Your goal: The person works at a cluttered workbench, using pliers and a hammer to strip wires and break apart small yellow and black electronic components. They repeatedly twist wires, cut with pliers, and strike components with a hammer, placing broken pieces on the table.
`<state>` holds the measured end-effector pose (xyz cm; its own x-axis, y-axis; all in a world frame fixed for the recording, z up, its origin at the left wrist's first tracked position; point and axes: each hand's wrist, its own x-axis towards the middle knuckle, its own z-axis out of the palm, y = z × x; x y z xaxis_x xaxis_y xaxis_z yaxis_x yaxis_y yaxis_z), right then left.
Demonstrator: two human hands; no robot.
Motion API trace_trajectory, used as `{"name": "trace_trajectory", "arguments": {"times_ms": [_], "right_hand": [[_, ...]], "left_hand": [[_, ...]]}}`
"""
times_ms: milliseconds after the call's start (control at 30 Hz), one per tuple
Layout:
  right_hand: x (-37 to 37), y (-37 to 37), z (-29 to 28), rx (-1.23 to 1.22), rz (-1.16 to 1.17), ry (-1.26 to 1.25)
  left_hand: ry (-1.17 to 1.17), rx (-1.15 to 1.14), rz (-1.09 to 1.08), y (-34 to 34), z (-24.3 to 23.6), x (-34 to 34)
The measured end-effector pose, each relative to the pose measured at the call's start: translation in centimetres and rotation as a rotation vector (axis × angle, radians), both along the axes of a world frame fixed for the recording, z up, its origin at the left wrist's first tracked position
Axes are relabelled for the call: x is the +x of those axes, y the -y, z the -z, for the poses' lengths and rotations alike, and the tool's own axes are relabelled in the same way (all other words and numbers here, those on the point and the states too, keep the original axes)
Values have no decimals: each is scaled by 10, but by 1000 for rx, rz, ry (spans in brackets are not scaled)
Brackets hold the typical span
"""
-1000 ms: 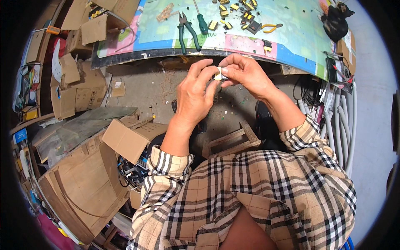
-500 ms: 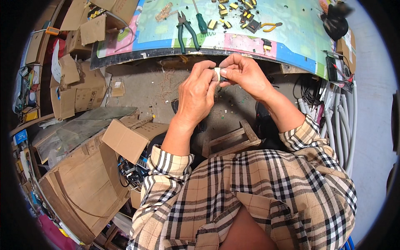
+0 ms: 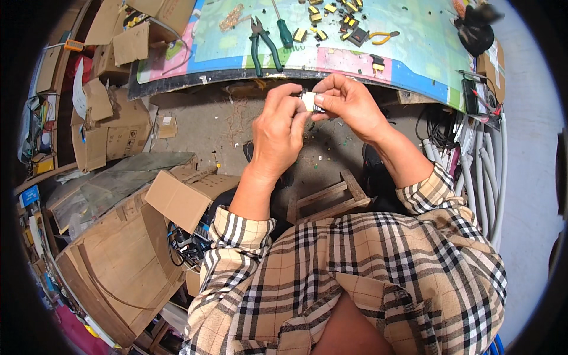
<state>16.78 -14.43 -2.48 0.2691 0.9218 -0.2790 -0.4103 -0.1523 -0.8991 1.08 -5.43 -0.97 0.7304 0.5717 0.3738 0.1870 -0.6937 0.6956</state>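
Note:
Just in front of the table's near edge, a small black and pale-yellow transformer [image 3: 310,102] is held between both hands. My left hand [image 3: 277,127] pinches its left end with thumb and fingers. My right hand [image 3: 352,109] grips the right end, thumb on top. Fingers cover part of both ends. Beyond them on the table [image 3: 236,47] lie dark green-handled pliers [image 3: 264,46], a green screwdriver [image 3: 284,34] and small yellow-handled pliers [image 3: 384,38]. Several similar black and yellow transformers [image 3: 350,22] are scattered there, with one transformer [image 3: 378,63] apart near the edge.
A copper-coloured wire tangle [image 3: 231,18] lies at the table's far left. Cardboard boxes [image 3: 112,127] crowd the left side. A wooden stool [image 3: 329,198] stands below my hands. Grey pipes [image 3: 486,177] and a meter with leads [image 3: 480,97] are at the right.
My hands have shifted slightly and the fingers of the left have drawn back a little. More of the transformer shows between them.

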Motion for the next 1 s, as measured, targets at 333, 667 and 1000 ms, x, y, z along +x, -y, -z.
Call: {"name": "trace_trajectory", "arguments": {"times_ms": [333, 667, 1000], "right_hand": [[11, 0, 14, 42, 9, -790], [4, -3, 1, 14, 36, -558], [0, -2, 8, 69, 11, -192]], "left_hand": [[158, -567, -96, 3, 9, -1], [-18, -405, -258, 20, -4, 9], [11, -668, -280, 13, 22, 5]]}}
